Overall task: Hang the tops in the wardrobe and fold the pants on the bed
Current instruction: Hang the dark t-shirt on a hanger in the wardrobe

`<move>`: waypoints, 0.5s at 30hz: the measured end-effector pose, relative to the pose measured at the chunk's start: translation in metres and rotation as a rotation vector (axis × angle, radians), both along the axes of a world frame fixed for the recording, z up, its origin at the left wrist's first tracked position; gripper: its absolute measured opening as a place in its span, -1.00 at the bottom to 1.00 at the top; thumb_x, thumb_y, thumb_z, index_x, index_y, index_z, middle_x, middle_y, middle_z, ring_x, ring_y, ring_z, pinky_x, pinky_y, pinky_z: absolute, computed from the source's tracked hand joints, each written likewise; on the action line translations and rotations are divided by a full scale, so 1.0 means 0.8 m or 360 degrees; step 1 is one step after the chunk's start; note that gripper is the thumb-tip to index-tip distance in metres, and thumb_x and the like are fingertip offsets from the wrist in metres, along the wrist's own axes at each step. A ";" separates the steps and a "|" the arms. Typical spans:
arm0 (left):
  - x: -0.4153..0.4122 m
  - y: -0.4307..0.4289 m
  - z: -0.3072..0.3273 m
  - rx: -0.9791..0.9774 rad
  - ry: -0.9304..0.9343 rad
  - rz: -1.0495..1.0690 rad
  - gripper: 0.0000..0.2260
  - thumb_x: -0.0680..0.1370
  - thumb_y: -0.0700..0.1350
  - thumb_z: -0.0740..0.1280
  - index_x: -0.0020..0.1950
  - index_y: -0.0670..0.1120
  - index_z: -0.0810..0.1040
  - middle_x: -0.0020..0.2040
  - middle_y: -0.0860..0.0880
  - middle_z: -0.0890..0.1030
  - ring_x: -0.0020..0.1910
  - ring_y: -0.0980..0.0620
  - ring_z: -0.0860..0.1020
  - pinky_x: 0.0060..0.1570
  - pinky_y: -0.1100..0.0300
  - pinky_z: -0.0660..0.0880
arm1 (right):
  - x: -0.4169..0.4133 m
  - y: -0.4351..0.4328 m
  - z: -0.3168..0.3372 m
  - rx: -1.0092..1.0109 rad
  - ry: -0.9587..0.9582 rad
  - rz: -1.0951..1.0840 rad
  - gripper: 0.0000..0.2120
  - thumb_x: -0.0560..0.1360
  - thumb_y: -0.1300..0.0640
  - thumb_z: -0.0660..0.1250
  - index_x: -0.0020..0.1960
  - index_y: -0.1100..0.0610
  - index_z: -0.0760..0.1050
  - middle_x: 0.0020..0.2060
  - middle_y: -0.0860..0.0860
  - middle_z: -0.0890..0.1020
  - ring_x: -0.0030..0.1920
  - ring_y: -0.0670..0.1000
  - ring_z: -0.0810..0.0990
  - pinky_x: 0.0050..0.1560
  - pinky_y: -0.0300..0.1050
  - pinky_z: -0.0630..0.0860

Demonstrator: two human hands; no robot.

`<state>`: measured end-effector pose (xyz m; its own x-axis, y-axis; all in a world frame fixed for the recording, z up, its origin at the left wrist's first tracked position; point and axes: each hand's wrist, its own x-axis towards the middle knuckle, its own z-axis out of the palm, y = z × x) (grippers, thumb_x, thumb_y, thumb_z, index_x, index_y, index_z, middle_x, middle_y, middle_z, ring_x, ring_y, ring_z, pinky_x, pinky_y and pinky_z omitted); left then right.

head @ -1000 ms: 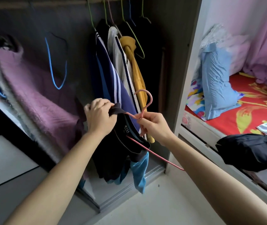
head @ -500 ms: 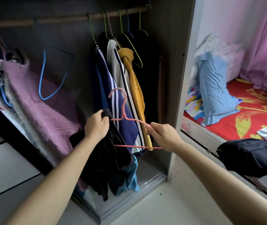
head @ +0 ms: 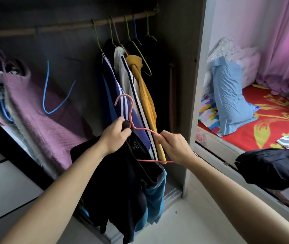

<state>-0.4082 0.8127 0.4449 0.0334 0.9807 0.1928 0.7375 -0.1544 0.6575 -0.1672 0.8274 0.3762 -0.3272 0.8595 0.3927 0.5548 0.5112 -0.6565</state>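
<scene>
two hands work on one thin pink wire hanger (head: 131, 110), held tilted in front of the open dark wardrobe (head: 179, 67). the left hand (head: 116, 135) is curled round a bunch of the collar of a black top (head: 119, 182), right at the base of the hanger's hook. the right hand (head: 175, 147) pinches the hanger's right shoulder wire between thumb and fingers. the hanger's left half is hidden inside the black top's neck opening, where a small label shows; its bottom bar sticks out to the right. the black top hangs down below the hanger, with a blue garment (head: 155, 199) showing under its right edge. behind the hanger hang a navy jacket with white stripes (head: 115, 95), a white top with dark stripes (head: 128, 81) and a mustard-yellow top (head: 145, 95), all from a wooden rail (head: 66, 27) high above it. far left of the hanger, an empty blue wire hanger (head: 44, 97) hangs beside a mauve knitted cloth (head: 40, 124). right of the hanger is a bed with a red patterned sheet (head: 272, 127), carrying a light blue pillow (head: 230, 95) and a dark bundle of clothing (head: 272, 166) at its near edge.
</scene>
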 end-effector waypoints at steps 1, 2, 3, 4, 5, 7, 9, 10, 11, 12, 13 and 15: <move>0.000 -0.001 -0.003 0.0014 0.0043 -0.0028 -0.81 0.39 0.18 0.21 -0.16 0.10 0.40 -0.18 0.10 0.53 -0.18 0.19 0.50 -0.19 0.18 0.35 | 0.000 0.000 0.001 -0.0014 0.0019 0.0000 -0.55 0.64 -0.22 0.11 -0.11 0.11 0.52 -0.38 -0.01 0.56 -0.39 -0.01 0.54 -0.36 -0.05 0.47; 0.002 -0.001 -0.005 0.0039 0.0086 -0.0017 -0.75 0.39 0.27 0.22 -0.16 0.11 0.39 -0.19 0.11 0.54 -0.20 0.23 0.51 -0.22 0.21 0.34 | 0.000 0.000 0.002 -0.0020 0.0041 0.0010 -0.55 0.64 -0.23 0.12 -0.11 0.10 0.52 -0.39 -0.03 0.56 -0.39 -0.02 0.54 -0.37 -0.08 0.46; 0.004 0.000 -0.008 0.0090 0.0144 0.0046 -0.66 0.41 0.38 0.23 -0.17 0.12 0.39 -0.22 0.12 0.55 -0.25 0.22 0.52 -0.27 0.25 0.33 | 0.000 -0.001 0.003 -0.0014 0.0054 0.0027 -0.57 0.64 -0.22 0.12 -0.12 0.09 0.53 -0.39 -0.06 0.55 -0.39 -0.04 0.54 -0.38 -0.13 0.44; 0.008 0.000 -0.011 0.0173 0.0229 0.0156 -0.57 0.41 0.47 0.20 -0.18 0.11 0.38 -0.27 0.13 0.56 -0.31 0.20 0.52 -0.33 0.28 0.32 | -0.002 -0.001 0.004 0.0008 0.0060 0.0044 -0.59 0.64 -0.22 0.13 -0.11 0.06 0.53 -0.38 -0.09 0.55 -0.38 -0.06 0.54 -0.37 -0.17 0.42; 0.011 0.002 -0.012 0.0269 0.0304 0.0285 -0.52 0.41 0.52 0.16 -0.20 0.11 0.36 -0.32 0.14 0.55 -0.37 0.20 0.50 -0.38 0.28 0.28 | -0.004 -0.001 0.005 0.0045 0.0062 0.0055 -0.61 0.65 -0.20 0.15 -0.10 0.05 0.55 -0.36 -0.12 0.55 -0.35 -0.08 0.55 -0.35 -0.20 0.42; 0.017 0.006 -0.013 0.0421 0.0308 0.0507 -0.54 0.46 0.47 0.16 -0.18 0.08 0.31 -0.38 0.17 0.49 -0.42 0.21 0.41 -0.41 0.23 0.23 | -0.011 -0.003 0.007 0.0190 0.0069 0.0020 -0.69 0.65 -0.15 0.22 0.00 0.05 0.59 -0.25 -0.14 0.56 -0.26 -0.11 0.55 -0.27 -0.22 0.44; 0.018 0.011 -0.013 0.0486 0.0235 0.0628 -0.64 0.52 0.35 0.21 -0.14 0.07 0.31 -0.39 0.20 0.47 -0.41 0.14 0.42 -0.34 0.16 0.24 | -0.015 -0.005 0.001 0.0581 -0.0042 -0.0190 -0.76 0.63 -0.05 0.30 0.17 0.08 0.58 -0.03 -0.03 0.56 -0.06 -0.06 0.54 -0.07 -0.13 0.48; 0.016 0.013 -0.012 0.0508 0.0227 0.0659 -0.68 0.54 0.31 0.21 -0.14 0.08 0.34 -0.39 0.19 0.48 -0.37 0.04 0.48 -0.29 0.14 0.26 | -0.015 -0.008 -0.006 0.0822 -0.0126 -0.0320 -0.74 0.61 -0.02 0.33 0.22 0.09 0.56 0.07 0.04 0.53 0.05 0.02 0.52 0.06 -0.06 0.44; 0.014 0.016 -0.009 0.0541 0.0229 0.0688 -0.71 0.55 0.28 0.19 -0.15 0.08 0.38 -0.37 0.16 0.52 -0.30 -0.07 0.55 -0.25 0.14 0.28 | -0.014 -0.011 -0.013 0.1042 -0.0185 -0.0380 -0.72 0.59 -0.02 0.34 0.24 0.07 0.55 0.13 0.07 0.50 0.11 0.07 0.49 0.11 0.01 0.37; 0.011 0.018 -0.005 0.0585 0.0232 0.0719 -0.70 0.57 0.27 0.18 -0.17 0.08 0.43 -0.33 0.11 0.58 -0.23 -0.15 0.60 -0.23 0.13 0.30 | -0.013 -0.015 -0.021 0.1212 -0.0233 -0.0336 -0.73 0.58 -0.03 0.33 0.22 0.06 0.54 0.13 0.07 0.49 0.10 0.09 0.49 0.09 0.04 0.34; 0.008 0.021 0.000 0.0637 0.0231 0.0752 -0.67 0.58 0.26 0.16 -0.17 0.06 0.49 -0.28 0.04 0.63 -0.17 -0.20 0.62 -0.21 0.12 0.31 | -0.013 -0.018 -0.030 0.1298 -0.0293 -0.0193 -0.73 0.58 -0.05 0.31 0.19 0.06 0.54 0.10 0.06 0.49 0.06 0.10 0.50 0.04 0.04 0.35; 0.007 0.024 0.013 0.0730 0.0207 0.0799 -0.60 0.59 0.25 0.13 -0.16 0.02 0.59 -0.21 -0.05 0.68 -0.15 -0.22 0.62 -0.21 0.11 0.31 | -0.016 -0.023 -0.047 0.1165 -0.0497 0.0172 -0.67 0.58 -0.10 0.29 0.21 0.09 0.53 0.05 0.05 0.53 -0.01 0.10 0.54 -0.02 0.02 0.43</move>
